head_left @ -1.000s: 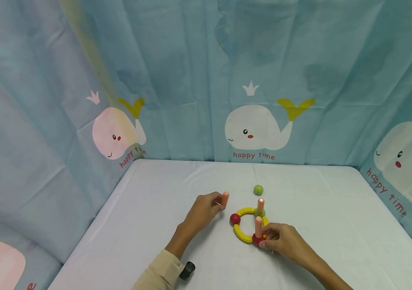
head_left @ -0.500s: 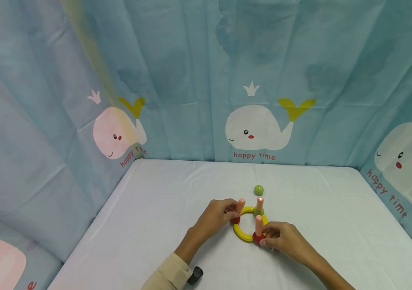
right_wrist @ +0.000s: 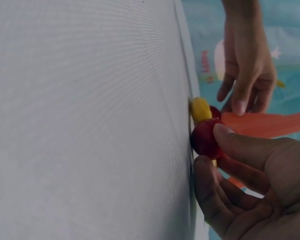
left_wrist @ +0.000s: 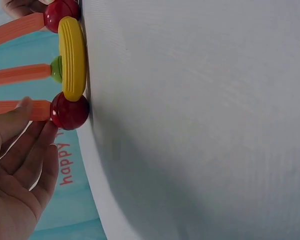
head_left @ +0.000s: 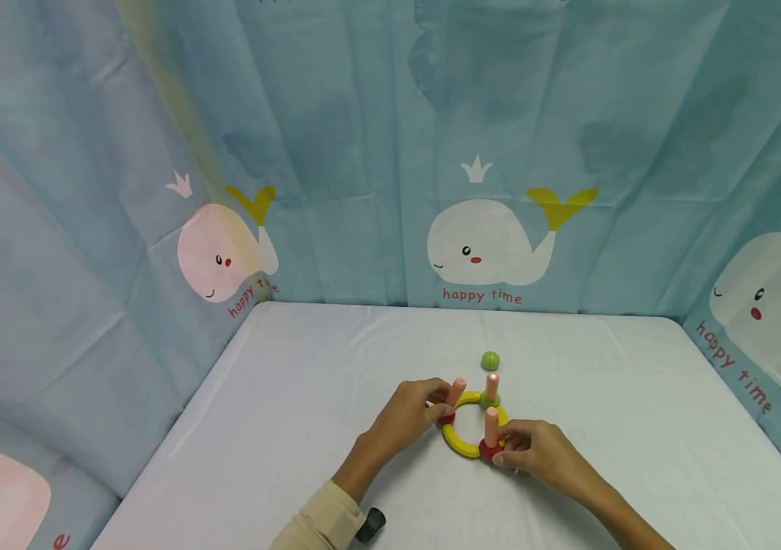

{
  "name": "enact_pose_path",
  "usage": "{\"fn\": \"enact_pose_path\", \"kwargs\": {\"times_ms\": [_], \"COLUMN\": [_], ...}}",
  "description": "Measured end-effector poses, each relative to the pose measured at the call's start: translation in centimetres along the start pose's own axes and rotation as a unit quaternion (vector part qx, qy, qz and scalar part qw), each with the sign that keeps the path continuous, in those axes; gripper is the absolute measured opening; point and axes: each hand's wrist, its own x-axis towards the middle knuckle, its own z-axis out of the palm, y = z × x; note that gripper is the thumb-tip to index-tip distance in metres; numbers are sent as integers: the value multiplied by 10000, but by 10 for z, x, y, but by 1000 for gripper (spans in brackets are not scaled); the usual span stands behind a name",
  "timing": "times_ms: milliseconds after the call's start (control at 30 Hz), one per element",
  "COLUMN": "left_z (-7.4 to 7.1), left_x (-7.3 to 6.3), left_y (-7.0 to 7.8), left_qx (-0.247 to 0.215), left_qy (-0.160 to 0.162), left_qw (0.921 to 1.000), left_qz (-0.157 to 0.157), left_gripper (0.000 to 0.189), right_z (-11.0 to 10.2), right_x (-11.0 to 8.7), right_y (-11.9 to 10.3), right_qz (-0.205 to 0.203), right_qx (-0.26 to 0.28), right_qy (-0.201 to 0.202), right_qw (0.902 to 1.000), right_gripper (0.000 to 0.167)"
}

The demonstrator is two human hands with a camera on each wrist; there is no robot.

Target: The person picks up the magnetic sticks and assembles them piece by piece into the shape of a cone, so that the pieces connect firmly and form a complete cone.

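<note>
A ring of curved yellow pieces point(head_left: 460, 443) joined by balls lies on the white table. My left hand point(head_left: 407, 416) pinches an orange stick point(head_left: 457, 391), whose lower end meets the left red ball point(left_wrist: 70, 111). Its fingertips lie close against that ball. My right hand point(head_left: 544, 457) holds the front red ball point(right_wrist: 206, 139) between thumb and fingers. From this ball a second orange stick point(head_left: 492, 428) stands up. Another upright orange stick point(head_left: 492, 386) rises from the green ball point(head_left: 489, 402) at the back of the ring. The ring's right side is partly hidden by my right hand.
Behind the ring, a loose green ball point(head_left: 490, 360) lies on the white tabletop point(head_left: 280, 397). Blue curtains point(head_left: 335, 153) with printed whales close off the back and sides. A black object point(head_left: 371, 525) sits by my left cuff.
My left hand has moved right and slightly toward me, bringing its orange stick from the air onto the left red ball. The right hand has stayed at the front red ball.
</note>
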Motion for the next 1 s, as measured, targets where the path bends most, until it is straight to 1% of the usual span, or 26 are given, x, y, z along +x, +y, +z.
{"fn": "enact_pose_path", "kwargs": {"times_ms": [233, 400, 533, 667, 733, 800, 1000], "left_z": [3, 5, 6, 7, 7, 7, 8], "left_x": [1, 1, 1, 1, 1, 0, -1], "left_y": [-1, -1, -1, 0, 0, 1, 0], "left_qx": [-21, 0, 72, 132, 162, 184, 181], "left_qy": [-15, 53, 105, 127, 137, 133, 109], "left_qw": [9999, 9999, 9998, 9996, 9995, 9993, 9990], "left_qz": [-101, -104, -151, -197, -228, -286, -383], "left_gripper": [24, 23, 23, 24, 25, 25, 24], "right_z": [1, 2, -1, -9, -15, -22, -41], "right_x": [0, 0, -1, -2, -1, 1, 17], "right_y": [-1, -1, 0, -1, -3, -6, -13], "right_qz": [80, -12, -62, -21, -12, -6, 107], "right_qx": [-36, -75, -69, -16, -81, -226, -527], "right_qy": [-1, 1, -130, -236, -167, -16, 642], "right_qw": [10000, 10000, 9999, 9997, 9998, 9997, 9965], "right_gripper": [28, 30, 31, 32, 31, 30, 25]}}
